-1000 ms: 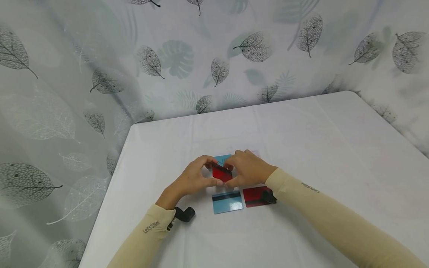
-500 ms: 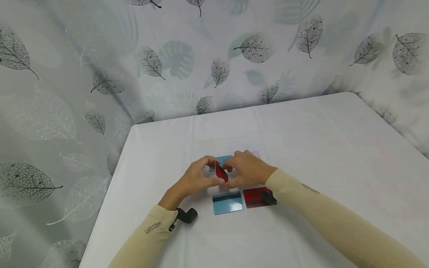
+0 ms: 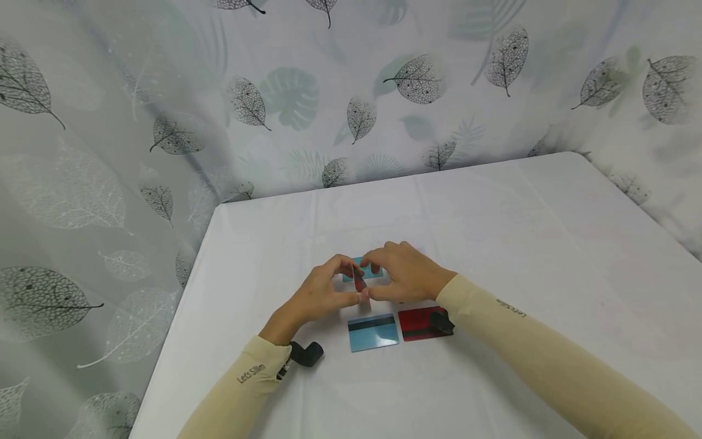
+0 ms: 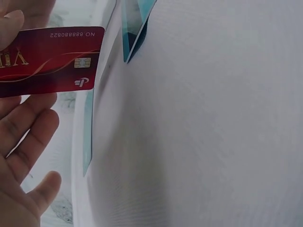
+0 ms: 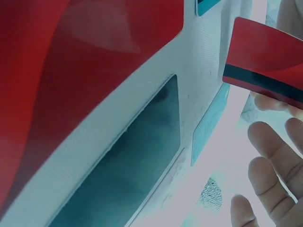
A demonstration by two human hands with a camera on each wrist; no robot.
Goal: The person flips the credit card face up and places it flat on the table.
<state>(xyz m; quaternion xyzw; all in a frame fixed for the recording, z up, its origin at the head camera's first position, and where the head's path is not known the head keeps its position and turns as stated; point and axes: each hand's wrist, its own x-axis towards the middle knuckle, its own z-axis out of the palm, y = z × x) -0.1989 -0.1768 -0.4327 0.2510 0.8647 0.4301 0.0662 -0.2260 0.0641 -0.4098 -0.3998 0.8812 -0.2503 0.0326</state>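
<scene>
A red card (image 3: 359, 281) stands on edge between my hands. The left hand (image 3: 318, 292) holds it, fingertips at its far edge and thumb at the near one. In the left wrist view, the printed face of the red card (image 4: 52, 61) shows a chip; its dark stripe shows on the other face in the right wrist view. My right hand (image 3: 408, 274) hovers just right of it, index finger lifted off and thumb tip close to the left thumb. The right hand's lower fingers (image 5: 270, 142) spread loosely below the card.
A blue card (image 3: 373, 332) and a red card (image 3: 419, 323) lie stripe up nearer me. Another blue card (image 3: 372, 273) lies beyond the hands. A dark teal card (image 5: 132, 156) shows in the right wrist view. A white cloth covers the table (image 3: 274, 244).
The red card has turned from facing me to nearly edge-on. The right hand's fingers have come off it and moved slightly right. The left hand has stayed nearly still.
</scene>
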